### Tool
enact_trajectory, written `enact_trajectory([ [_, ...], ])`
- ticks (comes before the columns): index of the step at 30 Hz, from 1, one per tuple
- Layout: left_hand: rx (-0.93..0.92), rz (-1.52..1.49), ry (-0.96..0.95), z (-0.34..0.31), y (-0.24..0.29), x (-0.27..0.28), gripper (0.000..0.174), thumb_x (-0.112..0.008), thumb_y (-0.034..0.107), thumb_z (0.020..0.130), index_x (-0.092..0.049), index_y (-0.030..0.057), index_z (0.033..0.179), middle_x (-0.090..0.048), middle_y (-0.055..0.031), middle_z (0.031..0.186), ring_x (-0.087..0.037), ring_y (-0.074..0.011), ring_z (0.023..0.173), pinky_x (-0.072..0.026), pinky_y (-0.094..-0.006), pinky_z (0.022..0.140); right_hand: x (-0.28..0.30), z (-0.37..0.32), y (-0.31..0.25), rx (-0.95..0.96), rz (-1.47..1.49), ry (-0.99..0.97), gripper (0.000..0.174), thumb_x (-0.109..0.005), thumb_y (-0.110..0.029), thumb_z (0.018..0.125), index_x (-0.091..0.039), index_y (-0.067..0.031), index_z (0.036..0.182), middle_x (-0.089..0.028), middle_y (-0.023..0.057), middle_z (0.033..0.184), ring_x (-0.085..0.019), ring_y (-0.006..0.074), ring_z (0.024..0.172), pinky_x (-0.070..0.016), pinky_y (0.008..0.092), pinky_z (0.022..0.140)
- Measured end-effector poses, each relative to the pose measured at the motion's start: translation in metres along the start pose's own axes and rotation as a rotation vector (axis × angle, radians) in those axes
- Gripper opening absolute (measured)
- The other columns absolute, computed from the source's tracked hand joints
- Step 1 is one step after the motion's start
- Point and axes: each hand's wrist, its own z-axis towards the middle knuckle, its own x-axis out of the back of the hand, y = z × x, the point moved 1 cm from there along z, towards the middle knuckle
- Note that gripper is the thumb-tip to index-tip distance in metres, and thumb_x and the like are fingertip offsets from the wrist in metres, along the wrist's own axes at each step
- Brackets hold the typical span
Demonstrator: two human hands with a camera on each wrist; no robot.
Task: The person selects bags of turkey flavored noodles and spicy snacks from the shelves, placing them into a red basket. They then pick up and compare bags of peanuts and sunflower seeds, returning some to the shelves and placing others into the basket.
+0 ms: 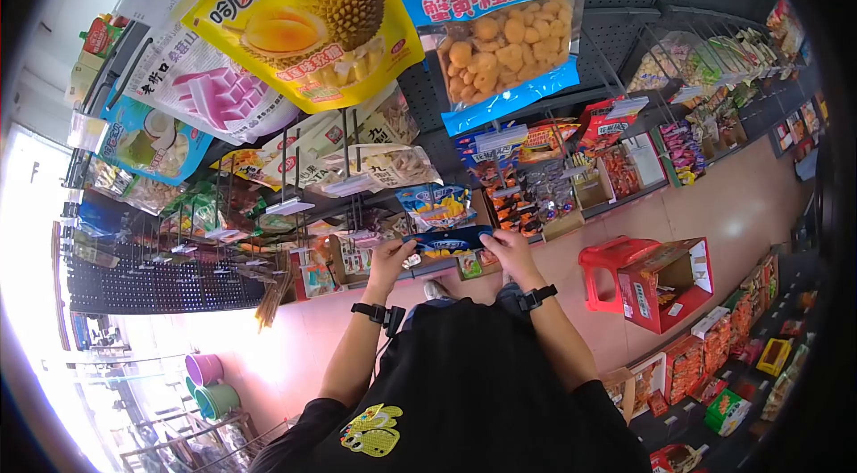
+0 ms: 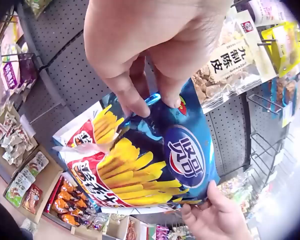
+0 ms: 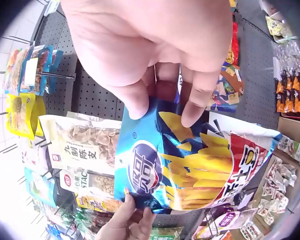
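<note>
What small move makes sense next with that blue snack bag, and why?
Probably raise the blue snack bag slightly toward the rack, near the similar blue bag there. The left hand and right hand pinch it at opposite ends, and that bag is right in front of them.

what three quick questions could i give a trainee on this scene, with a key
1. Which fruit is pictured on the large yellow bag?
a) coconut
b) durian
c) banana
2. True or false: the right hand alone holds the blue snack bag, and the left hand is empty.
3. Fill in: beside the purple bucket is a ____ one.
Key: 1 b; 2 false; 3 green
</note>
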Motion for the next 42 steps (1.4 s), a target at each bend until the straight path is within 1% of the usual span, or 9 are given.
enact_trajectory([
  [2, 0.007, 0.009, -0.020, -0.004, 0.014, 0.000, 0.023, -0.071, 0.020, 0.093, -0.072, -0.0022, 0.087, -0.065, 0.0000, 0.076, -0.058, -0.0057, 0.070, -0.0474, -0.0224, 0.064, 0.007, -0.007, -0.022, -0.097, 0.166, -0.009, 0.035, -0.070, -0.023, 0.093, -0.057, -0.0024, 0.068, -0.052, -0.0030, 0.062, -0.042, 0.0038, 0.058, -0.0329, 0.0254, 0.052],
  [6, 0.039, -0.126, -0.026, -0.004, 0.019, -0.002, 0.022, -0.070, 0.020, 0.093, -0.071, -0.0023, 0.092, -0.065, 0.0002, 0.078, -0.059, -0.0054, 0.069, -0.0502, -0.0224, 0.063, 0.008, -0.007, -0.030, -0.077, 0.215, 0.033, 0.033, -0.070, -0.022, 0.093, -0.058, -0.0026, 0.070, -0.052, -0.0032, 0.062, -0.043, 0.0035, 0.058, -0.0321, 0.0241, 0.051],
  [9, 0.067, -0.107, 0.037, 0.002, 0.008, -0.003, 0.023, -0.070, 0.021, 0.093, -0.070, -0.0025, 0.093, -0.065, 0.0001, 0.078, -0.059, -0.0058, 0.067, -0.0512, -0.0223, 0.061, 0.002, 0.002, -0.006, -0.007, 0.113, -0.010, 0.027, -0.070, -0.023, 0.092, -0.064, -0.0011, 0.079, -0.057, -0.0007, 0.064, -0.051, 0.0054, 0.055, -0.0382, 0.0245, 0.048],
  [12, 0.093, -0.029, 0.097, 0.010, -0.011, -0.006, 0.024, -0.070, 0.022, 0.093, -0.070, -0.0024, 0.091, -0.064, -0.0002, 0.077, -0.058, -0.0062, 0.064, -0.0498, -0.0228, 0.058, -0.008, 0.008, 0.007, -0.136, 0.143, -0.036, 0.027, -0.072, -0.023, 0.090, -0.069, 0.0022, 0.099, -0.069, 0.0064, 0.076, -0.064, 0.0107, 0.065, -0.0468, 0.0274, 0.056],
  [21, 0.043, -0.106, 0.201, 0.047, -0.031, -0.013, 0.023, -0.069, 0.022, 0.094, -0.070, -0.0006, 0.090, -0.061, 0.0015, 0.073, -0.052, -0.0051, 0.061, -0.0419, -0.0224, 0.054, -0.018, 0.051, 0.014, -0.080, -0.168, 0.074, 0.027, -0.069, -0.024, 0.090, -0.067, 0.0010, 0.100, -0.068, 0.0144, 0.078, -0.066, 0.0261, 0.071, -0.0490, 0.0363, 0.065],
  [23, 0.029, -0.129, 0.264, 0.048, -0.026, -0.014, 0.022, -0.069, 0.022, 0.094, -0.069, 0.0006, 0.090, -0.060, 0.0024, 0.072, -0.051, -0.0050, 0.061, -0.0414, -0.0225, 0.054, -0.022, 0.060, 0.018, 0.068, -0.031, 0.153, 0.031, -0.069, -0.025, 0.090, -0.066, 0.0011, 0.106, -0.070, 0.0154, 0.084, -0.067, 0.0259, 0.076, -0.0499, 0.0358, 0.068],
  [30, -0.014, -0.127, 0.355, 0.058, -0.032, -0.009, 0.020, -0.069, 0.020, 0.094, -0.070, 0.0007, 0.091, -0.060, 0.0017, 0.072, -0.051, -0.0050, 0.059, -0.0406, -0.0223, 0.052, -0.005, 0.053, 0.018, 0.099, -0.002, -0.016, 0.051, -0.072, -0.025, 0.089, -0.057, 0.0039, 0.128, -0.067, 0.0202, 0.118, -0.066, 0.0264, 0.109, -0.0513, 0.0328, 0.093],
  [35, 0.015, -0.110, 0.402, 0.063, -0.031, -0.016, 0.020, -0.071, 0.020, 0.092, -0.070, 0.0003, 0.090, -0.061, 0.0010, 0.071, -0.050, -0.0051, 0.057, -0.0396, -0.0220, 0.051, 0.044, 0.036, 0.082, -0.057, 0.088, -0.090, 0.049, -0.073, -0.022, 0.089, -0.057, 0.0024, 0.128, -0.068, 0.0174, 0.117, -0.066, 0.0235, 0.108, -0.0524, 0.0325, 0.091],
  [42, -0.001, 0.020, 0.453, 0.080, -0.036, -0.021, 0.024, -0.069, 0.024, 0.093, -0.069, 0.0001, 0.092, -0.060, 0.0009, 0.074, -0.052, -0.0074, 0.058, -0.0426, -0.0241, 0.051, 0.139, -0.037, 0.144, -0.412, 0.229, 0.008, 0.023, -0.071, -0.019, 0.090, -0.066, -0.0019, 0.105, -0.064, 0.0001, 0.085, -0.058, 0.0079, 0.069, -0.0451, 0.0229, 0.060],
])
